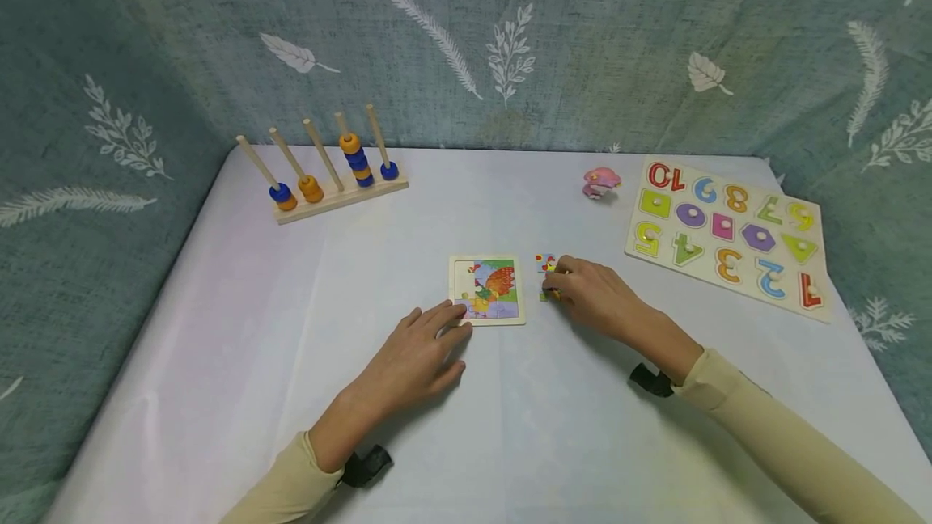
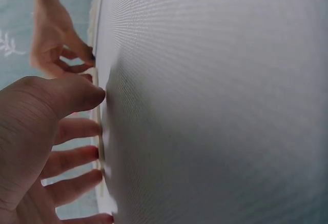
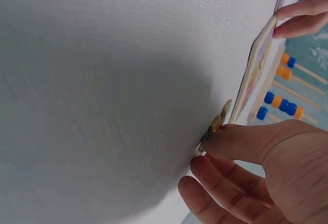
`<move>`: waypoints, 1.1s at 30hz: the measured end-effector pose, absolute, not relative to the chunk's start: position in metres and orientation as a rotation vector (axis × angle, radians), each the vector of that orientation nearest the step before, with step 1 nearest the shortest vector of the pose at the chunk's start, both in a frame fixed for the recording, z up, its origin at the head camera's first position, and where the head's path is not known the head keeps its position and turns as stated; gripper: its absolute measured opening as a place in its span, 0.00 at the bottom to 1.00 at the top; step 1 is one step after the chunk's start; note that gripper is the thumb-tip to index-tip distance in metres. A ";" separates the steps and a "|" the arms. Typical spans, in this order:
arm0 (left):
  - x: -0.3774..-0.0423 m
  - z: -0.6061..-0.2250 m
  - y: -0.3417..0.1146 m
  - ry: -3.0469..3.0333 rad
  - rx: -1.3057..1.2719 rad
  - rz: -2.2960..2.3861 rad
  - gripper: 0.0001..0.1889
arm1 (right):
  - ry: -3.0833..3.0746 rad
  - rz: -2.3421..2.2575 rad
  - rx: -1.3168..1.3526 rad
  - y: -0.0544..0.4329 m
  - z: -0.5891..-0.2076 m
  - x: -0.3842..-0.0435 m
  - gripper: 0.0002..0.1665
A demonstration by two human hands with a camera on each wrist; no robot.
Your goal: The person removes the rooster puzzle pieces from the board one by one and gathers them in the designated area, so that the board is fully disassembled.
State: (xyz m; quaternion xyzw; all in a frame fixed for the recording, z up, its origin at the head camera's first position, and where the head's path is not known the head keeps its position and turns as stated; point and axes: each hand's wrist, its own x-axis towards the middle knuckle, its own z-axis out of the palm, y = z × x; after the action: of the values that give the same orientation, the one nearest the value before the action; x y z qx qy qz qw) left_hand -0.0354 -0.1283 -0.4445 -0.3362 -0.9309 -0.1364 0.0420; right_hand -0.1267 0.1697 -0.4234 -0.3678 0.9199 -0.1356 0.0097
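Note:
A small square picture puzzle board [image 1: 460, 273] lies flat on the white table, partly filled with pieces showing a red-brown hen. My left hand [image 1: 411, 358] rests at its lower left corner, fingers spread and fingertips on the rim. Just right of the board, my right hand [image 1: 600, 297] pinches a puzzle piece [image 3: 217, 123] between thumb and fingers, low over the table. The fingers cover much of that piece in the head view. Another loose puzzle piece [image 1: 544, 262] lies beside the right fingertips.
A wooden peg stacker [image 1: 342, 202] with blue and orange beads stands at the back left. Toward the back right sit a pink toy figure [image 1: 601, 181] and a wooden number-and-shape board [image 1: 706, 267]. Patterned green cloth [image 1: 437, 103] walls the table's back and sides.

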 end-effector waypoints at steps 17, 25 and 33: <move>-0.042 -0.438 -0.137 -2.809 -1.077 -0.399 0.20 | 2.896 -0.474 -1.226 0.146 -0.409 -0.127 0.15; -0.040 -0.436 -0.137 -2.782 -1.133 -0.379 0.19 | 2.894 -0.456 -1.252 0.122 -0.406 -0.131 0.13; -0.042 -0.439 -0.133 -2.693 -1.144 -0.347 0.19 | 2.847 -0.536 -1.394 0.088 -0.411 -0.134 0.06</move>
State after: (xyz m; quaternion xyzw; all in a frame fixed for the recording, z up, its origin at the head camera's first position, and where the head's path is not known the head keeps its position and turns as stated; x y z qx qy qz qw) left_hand -0.0421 -0.1335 -0.4391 -0.3866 -0.9096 -0.1172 0.0974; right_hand -0.1344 0.0877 -0.4112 -0.4332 0.8850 -0.1665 -0.0368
